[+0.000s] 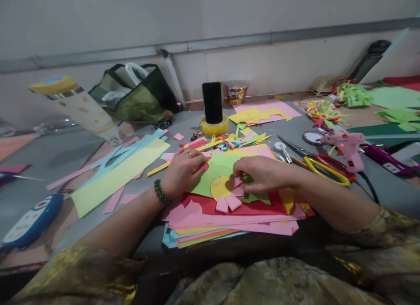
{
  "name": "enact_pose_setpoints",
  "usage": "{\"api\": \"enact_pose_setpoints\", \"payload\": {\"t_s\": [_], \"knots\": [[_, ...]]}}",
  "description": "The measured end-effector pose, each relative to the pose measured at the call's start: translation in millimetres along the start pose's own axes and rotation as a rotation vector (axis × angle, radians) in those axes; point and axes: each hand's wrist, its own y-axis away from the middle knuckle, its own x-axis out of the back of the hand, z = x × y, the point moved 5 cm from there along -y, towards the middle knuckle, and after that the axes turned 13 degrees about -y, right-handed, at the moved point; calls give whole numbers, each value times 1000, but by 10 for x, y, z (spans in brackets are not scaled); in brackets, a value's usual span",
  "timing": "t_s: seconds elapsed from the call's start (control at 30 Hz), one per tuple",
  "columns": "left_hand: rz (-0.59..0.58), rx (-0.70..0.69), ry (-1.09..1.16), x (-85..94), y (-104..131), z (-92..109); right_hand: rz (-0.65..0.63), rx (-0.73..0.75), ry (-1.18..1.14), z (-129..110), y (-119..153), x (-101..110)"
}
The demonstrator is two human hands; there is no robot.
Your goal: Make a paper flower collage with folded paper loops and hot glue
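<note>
A round yellow paper disc [220, 187] lies on a light green sheet [226, 163], with several folded pink paper pieces [233, 202] set along its right and lower edge. My right hand [259, 171] is closed at the disc's right side, thumb and fingertips pinching a pink paper piece [238, 191]. On the sheet's left edge rests my left hand [185, 171], its fingers curled and close together. A bit of red paper [206, 166] shows by those fingertips; what they hold, if anything, is hidden. Red paper [210, 205] and a stack of coloured sheets [203, 221] lie underneath.
Scissors [324, 170], a pink glue gun [349, 149] and a purple tool [390, 160] lie right. A phone [212, 103] stands in a tape roll [215, 125] behind paper scraps [243, 140]. Paper strips [121, 173], a blue-and-white device [33, 222] and a tumbler [85, 106] are left.
</note>
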Motion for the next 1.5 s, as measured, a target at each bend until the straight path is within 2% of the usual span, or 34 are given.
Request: {"api": "enact_pose_setpoints", "payload": {"t_s": [0.1,0.17,0.23,0.3,0.5,0.6,0.73,0.8,0.97,1.13,1.33,1.43,1.5], "knots": [[166,103,-41,92,-1,-158,-3,20,-1,-20,0,-5],[206,134,-74,104,-10,-222,-4,30,16,-35,1,-4],[167,131,-79,77,-23,-224,-1,27,32,-42,6,0],[102,96,-36,54,-20,-144,-4,12,18,-40,14,3],[-111,-126,246,87,122,407,15,15,-54,-21,37,14],[-217,-169,259,37,181,531,38,17,-124,3,42,30],[-221,-56,250,-51,177,419,-6,30,-310,35,38,20],[-231,-11,288,-88,161,360,-23,39,-331,44,30,10],[-248,49,434,-116,126,304,38,103,-358,17,35,36],[-295,185,666,-150,106,215,163,179,-370,-44,101,143],[-426,324,1055,-200,78,182,252,229,-378,-83,114,174],[-445,436,1156,-178,84,162,214,183,-461,-46,91,174],[-420,506,1219,-154,85,137,156,82,-499,20,67,168]]}}
